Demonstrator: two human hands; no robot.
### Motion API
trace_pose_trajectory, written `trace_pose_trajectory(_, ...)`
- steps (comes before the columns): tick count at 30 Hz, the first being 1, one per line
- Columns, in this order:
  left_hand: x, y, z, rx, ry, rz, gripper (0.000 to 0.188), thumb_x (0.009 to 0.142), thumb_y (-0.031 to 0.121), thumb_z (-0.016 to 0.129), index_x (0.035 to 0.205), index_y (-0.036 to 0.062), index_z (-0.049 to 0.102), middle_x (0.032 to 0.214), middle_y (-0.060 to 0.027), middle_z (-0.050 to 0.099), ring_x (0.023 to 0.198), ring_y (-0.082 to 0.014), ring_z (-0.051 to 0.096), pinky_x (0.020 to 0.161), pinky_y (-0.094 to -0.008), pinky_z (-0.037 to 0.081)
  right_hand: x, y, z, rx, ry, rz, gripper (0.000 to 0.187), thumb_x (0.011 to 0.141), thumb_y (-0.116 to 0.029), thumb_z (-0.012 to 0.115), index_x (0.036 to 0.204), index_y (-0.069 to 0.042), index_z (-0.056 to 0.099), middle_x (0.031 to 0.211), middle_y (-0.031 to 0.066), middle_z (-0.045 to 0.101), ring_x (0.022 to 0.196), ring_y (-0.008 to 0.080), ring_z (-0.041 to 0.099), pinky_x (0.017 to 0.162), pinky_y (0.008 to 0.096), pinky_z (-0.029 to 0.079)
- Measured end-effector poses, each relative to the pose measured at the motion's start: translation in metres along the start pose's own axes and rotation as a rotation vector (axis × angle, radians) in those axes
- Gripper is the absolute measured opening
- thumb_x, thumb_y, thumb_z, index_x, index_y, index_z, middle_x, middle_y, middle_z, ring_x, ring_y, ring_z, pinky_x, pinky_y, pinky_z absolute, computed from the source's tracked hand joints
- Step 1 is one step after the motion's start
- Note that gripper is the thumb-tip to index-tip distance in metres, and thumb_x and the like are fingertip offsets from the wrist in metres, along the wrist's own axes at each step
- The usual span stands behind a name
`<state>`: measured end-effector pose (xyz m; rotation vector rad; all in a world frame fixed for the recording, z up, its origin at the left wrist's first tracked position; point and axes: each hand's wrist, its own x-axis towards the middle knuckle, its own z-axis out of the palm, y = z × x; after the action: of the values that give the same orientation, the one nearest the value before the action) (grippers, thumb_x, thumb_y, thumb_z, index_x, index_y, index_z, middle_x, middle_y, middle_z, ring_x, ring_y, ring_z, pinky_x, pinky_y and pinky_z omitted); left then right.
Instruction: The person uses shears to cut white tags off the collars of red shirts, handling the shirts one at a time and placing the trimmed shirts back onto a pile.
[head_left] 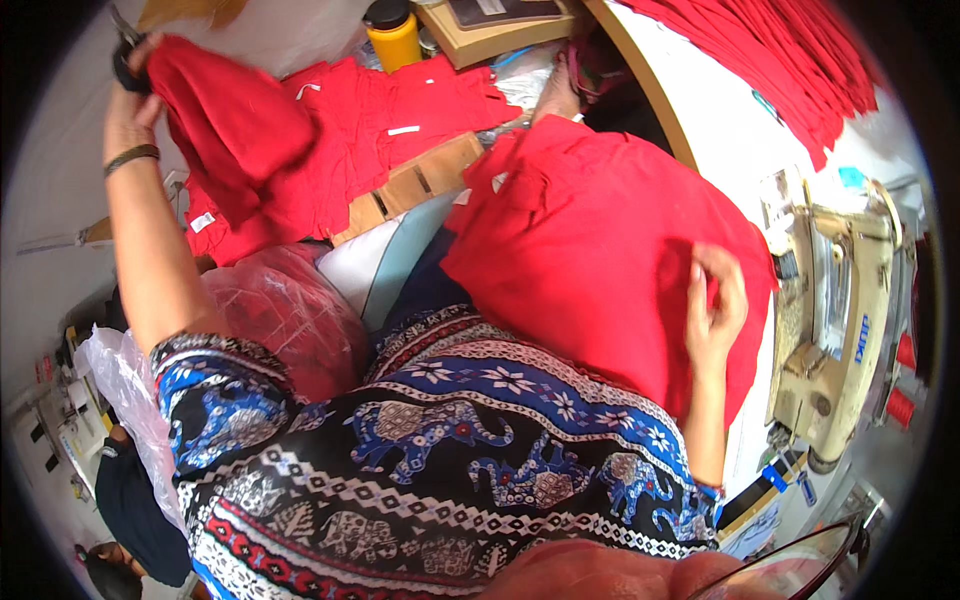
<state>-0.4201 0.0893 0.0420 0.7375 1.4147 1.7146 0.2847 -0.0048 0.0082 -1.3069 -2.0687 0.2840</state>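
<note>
My left hand (138, 105) is raised at the far left, closed on a bunched red garment (235, 120) that hangs down from it. A black-handled tool with a metal tip (125, 45), like scissors, shows at the same hand; how it is gripped is hard to make out. Across my lap spreads a large piece of red cloth (590, 250). My right hand (718, 305) rests on its right side, fingers loosely bent and apart, holding nothing.
More red garments (400, 110) with white labels lie ahead on the left, near a slatted wooden piece (415, 185). A yellow jar (392, 38) stands beyond. On the white table (715, 85) at right are a red cloth stack (770, 60) and a sewing machine (840, 330). Another person (140, 510) sits lower left.
</note>
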Motion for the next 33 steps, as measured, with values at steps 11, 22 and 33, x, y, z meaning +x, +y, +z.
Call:
trace_pose_trajectory(11,-0.291,-0.013,0.347,0.12,-1.365,0.013,0.029,0.094,0.026,0.05,0.105,0.0,0.058,0.093,-0.0051,0.06,0.084,-0.0118,0.055,0.074,-0.0266,0.046,0.035,-0.053,-0.002,0.754,-0.105,0.056,0.067,0.073,-0.012,0.069,0.133,-0.001,0.04,0.126,0.0131,0.05,0.103,0.0221,0.057,0.091,0.0347,0.046)
trace_pose_trajectory(22,-0.249,-0.119,0.366,0.479,-1.322,-0.086,0.022,0.087,0.016,0.064,0.098,-0.0021,0.059,0.088,-0.0072,0.064,0.082,-0.0153,0.062,0.079,-0.028,0.049,-0.116,0.038,-0.041,-0.114,0.146,0.419,0.016,0.08,0.004,0.057,0.093,-0.001,0.064,0.095,0.0123,0.061,0.088,0.0255,0.062,0.075,0.033,0.049)
trace_pose_trajectory(33,-0.288,-0.136,0.348,1.358,-1.148,0.73,0.027,0.073,0.023,0.066,0.085,0.0,0.06,0.075,-0.0198,0.062,0.07,-0.0381,0.058,0.069,-0.0435,0.042,-0.078,0.013,0.028,-0.071,-0.287,0.408,0.018,0.083,-0.019,0.068,0.086,-0.002,0.062,0.079,0.0139,0.062,0.068,0.0264,0.061,0.058,0.0345,0.047)
